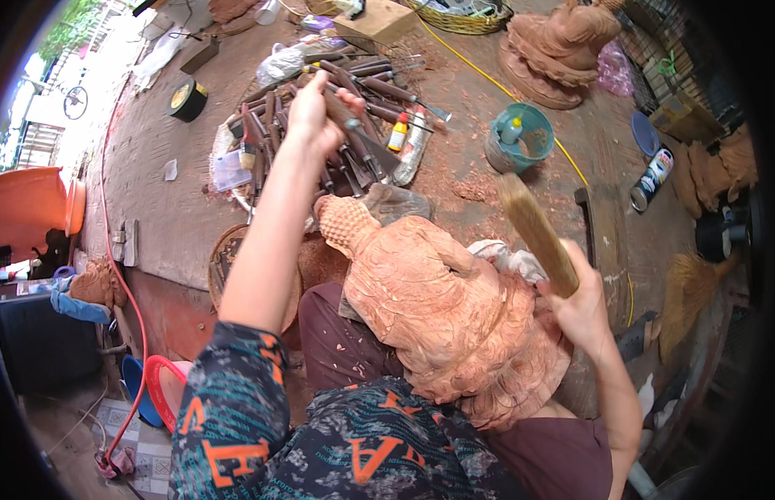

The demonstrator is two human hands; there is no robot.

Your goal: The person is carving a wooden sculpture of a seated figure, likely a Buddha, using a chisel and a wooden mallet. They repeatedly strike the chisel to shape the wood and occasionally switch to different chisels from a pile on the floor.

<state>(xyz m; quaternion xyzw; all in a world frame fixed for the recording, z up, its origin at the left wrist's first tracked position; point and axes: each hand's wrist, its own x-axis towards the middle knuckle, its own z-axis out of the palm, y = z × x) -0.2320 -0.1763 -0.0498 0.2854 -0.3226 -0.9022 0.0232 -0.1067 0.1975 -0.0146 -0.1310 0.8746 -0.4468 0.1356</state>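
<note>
Across my lap lies a carved reddish-wood figure (437,308) with a knobbed head, its head toward the left and its robe folds covered in tool marks. My right hand (577,296) is wrapped round the lower end of a thick wooden club mallet (533,229), raised above the figure's right side. Over the heap of carving tools (275,112), my left hand (314,117) grips a chisel (342,117) by its brown handle, the blade slanting down to the right. The left palm's inner side is partly hidden.
Beyond the figure stand a teal bucket (496,150) with a bottle inside, a yellow-capped small bottle (398,132) and a second carved figure (558,50). A yellow cord (462,54) crosses the worktop. A spray can (652,179) lies at right, a round black tin (187,102) at left.
</note>
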